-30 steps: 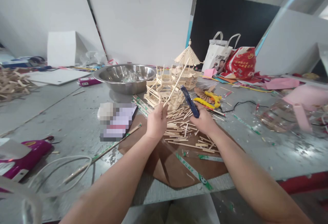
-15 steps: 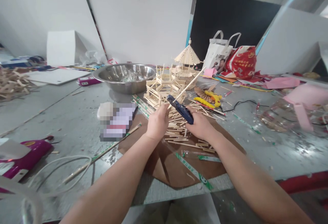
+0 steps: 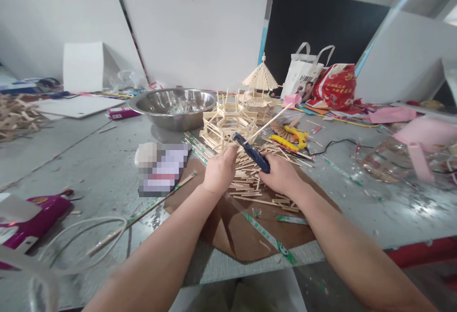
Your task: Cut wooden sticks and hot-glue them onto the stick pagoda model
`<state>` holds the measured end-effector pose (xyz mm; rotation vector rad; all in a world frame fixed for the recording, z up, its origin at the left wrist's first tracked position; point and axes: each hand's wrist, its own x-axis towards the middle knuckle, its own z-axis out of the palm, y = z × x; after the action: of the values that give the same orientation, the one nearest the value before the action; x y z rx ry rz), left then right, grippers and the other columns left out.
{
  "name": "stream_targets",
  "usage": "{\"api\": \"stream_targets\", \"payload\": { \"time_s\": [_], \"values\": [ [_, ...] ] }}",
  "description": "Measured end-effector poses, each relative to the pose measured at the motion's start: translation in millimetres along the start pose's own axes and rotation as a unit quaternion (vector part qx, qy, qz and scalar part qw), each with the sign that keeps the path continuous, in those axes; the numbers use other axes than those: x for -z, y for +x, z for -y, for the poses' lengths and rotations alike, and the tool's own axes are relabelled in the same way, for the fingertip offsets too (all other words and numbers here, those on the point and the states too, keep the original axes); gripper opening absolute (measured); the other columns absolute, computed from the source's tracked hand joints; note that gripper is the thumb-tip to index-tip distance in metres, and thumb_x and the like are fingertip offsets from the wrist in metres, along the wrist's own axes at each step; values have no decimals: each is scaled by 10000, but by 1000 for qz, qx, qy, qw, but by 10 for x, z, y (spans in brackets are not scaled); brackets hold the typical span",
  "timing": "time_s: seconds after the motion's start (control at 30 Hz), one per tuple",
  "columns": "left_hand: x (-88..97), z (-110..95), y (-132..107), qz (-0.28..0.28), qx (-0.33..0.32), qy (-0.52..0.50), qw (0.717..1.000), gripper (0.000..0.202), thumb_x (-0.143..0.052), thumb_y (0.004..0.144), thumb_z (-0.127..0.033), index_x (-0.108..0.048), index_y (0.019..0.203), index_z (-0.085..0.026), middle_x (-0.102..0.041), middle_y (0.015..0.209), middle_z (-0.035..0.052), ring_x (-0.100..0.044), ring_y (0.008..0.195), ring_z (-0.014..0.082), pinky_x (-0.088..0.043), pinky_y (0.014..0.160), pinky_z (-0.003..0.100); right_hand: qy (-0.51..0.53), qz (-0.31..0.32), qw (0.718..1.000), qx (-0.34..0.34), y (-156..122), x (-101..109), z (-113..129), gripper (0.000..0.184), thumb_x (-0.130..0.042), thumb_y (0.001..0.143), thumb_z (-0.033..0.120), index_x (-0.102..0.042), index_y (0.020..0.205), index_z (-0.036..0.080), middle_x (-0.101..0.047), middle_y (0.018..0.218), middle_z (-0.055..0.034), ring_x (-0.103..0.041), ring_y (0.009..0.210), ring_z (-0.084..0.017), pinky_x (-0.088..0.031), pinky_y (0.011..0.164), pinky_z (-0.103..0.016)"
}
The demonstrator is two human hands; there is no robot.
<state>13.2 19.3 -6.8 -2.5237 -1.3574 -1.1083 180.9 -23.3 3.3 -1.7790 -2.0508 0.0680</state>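
Observation:
My left hand (image 3: 219, 169) is closed around the near end of a thin wooden stick (image 3: 269, 124), which slants up to the right. My right hand (image 3: 280, 174) grips dark blue pliers (image 3: 252, 152), their head against or very close to the stick by my left fingers. The jaws are too small to make out. Below both hands, many short cut sticks (image 3: 246, 181) lie on a brown sheet (image 3: 239, 240). Just beyond stands an open frame of glued sticks (image 3: 228, 124), with a stick pavilion (image 3: 262, 81) with a pointed roof behind it.
A steel basin (image 3: 171, 112) holds clear wrappers. A yellow glue gun (image 3: 296, 138) lies right of the frame. A blurred-out phone-like object (image 3: 164, 171), a purple device (image 3: 39, 216) with a cable, and a pink-lidded clear jug (image 3: 396, 159) also occupy the table. Bags (image 3: 335, 85) stand behind.
The stick's far end has dipped and swung slightly to the right. Both hands keep their places, with the pliers still in my right hand.

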Motion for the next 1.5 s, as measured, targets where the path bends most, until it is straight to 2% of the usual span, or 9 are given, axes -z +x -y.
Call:
{"api": "stream_targets", "payload": {
  "time_s": [0.07, 0.2, 0.37, 0.67, 0.87, 1.0, 1.1, 1.3, 1.5],
  "values": [
    [5, -8, 2, 16, 5, 14, 1000, 255, -335, 774, -154, -500, 968, -165, -594, 804, 84, -568, 752, 195, -391, 630, 266, -10, 6, 1000, -7, -12, 23, 24, 304, -458, 704, 374, -516, 934, 184, -619, 820, -74, -567, 762, -220, -375, 623, -279],
    [26, -32, 15, 55, 33, 39, 997, 217, -325, 793, -186, -498, 923, -181, -588, 759, 65, -571, 714, 184, -379, 601, 253, -7, 32, 999, -13, -15, 54, 52, 483, -291, 734, 591, -525, 846, 184, -618, 757, -82, -567, 714, -216, -340, 568, -263],
    [62, -72, 35, 131, 63, 96, 985, 178, -316, 796, -193, -483, 856, -190, -594, 729, 45, -577, 675, 180, -366, 567, 248, -5, 85, 996, -35, -3, 48, 48, 623, -135, 746, 626, -547, 820, 164, -617, 733, -89, -566, 708, -201, -324, 563, -244],
    [25, -61, 36, 211, 75, 104, 969, 203, -280, 821, -242, -476, 821, -190, -615, 733, 57, -588, 706, 201, -378, 577, 258, 18, 151, 988, -37, 3, 52, 19, 695, -111, 727, 654, -600, 831, 172, -639, 767, -97, -573, 737, -195, -351, 611, -235],
    [-15, -43, 30, 215, 86, 103, 967, 210, -285, 814, -226, -489, 821, -177, -621, 728, 76, -591, 698, 212, -385, 582, 271, -9, 167, 984, -66, 41, 7, -2, 574, -297, 691, 646, -616, 814, 186, -643, 778, -86, -580, 734, -195, -353, 570, -224],
    [-34, -41, 23, 212, 87, 103, 968, 200, -294, 813, -213, -490, 826, -175, -621, 719, 76, -592, 705, 211, -387, 588, 270, -57, 155, 984, -64, 52, -22, -7, 364, -389, 727, 465, -614, 780, 184, -642, 750, -87, -584, 721, -199, -338, 546, -233],
    [-34, -44, 18, 205, 80, 101, 970, 190, -298, 814, -210, -485, 831, -179, -619, 725, 68, -591, 703, 200, -387, 593, 263, -68, 144, 985, -60, 53, -30, 0, 307, -384, 732, 388, -602, 782, 179, -640, 745, -91, -585, 709, -201, -333, 541, -242],
    [5, -57, 11, 140, 62, 111, 982, 209, -297, 811, -198, -467, 929, -176, -604, 798, 64, -580, 752, 194, -392, 607, 263, -94, 49, 993, -49, 55, -44, 0, 230, -413, 721, 326, -556, 826, 180, -630, 764, -73, -577, 725, -203, -340, 562, -248],
    [-6, -94, -3, 106, 37, 110, 988, 233, -276, 821, -217, -455, 966, -179, -600, 812, 57, -579, 756, 189, -396, 603, 264, -72, -1, 996, -49, 38, -77, 2, 199, -416, 749, 301, -546, 846, 185, -621, 810, -67, -566, 773, -186, -354, 615, -239]
  ]
}}
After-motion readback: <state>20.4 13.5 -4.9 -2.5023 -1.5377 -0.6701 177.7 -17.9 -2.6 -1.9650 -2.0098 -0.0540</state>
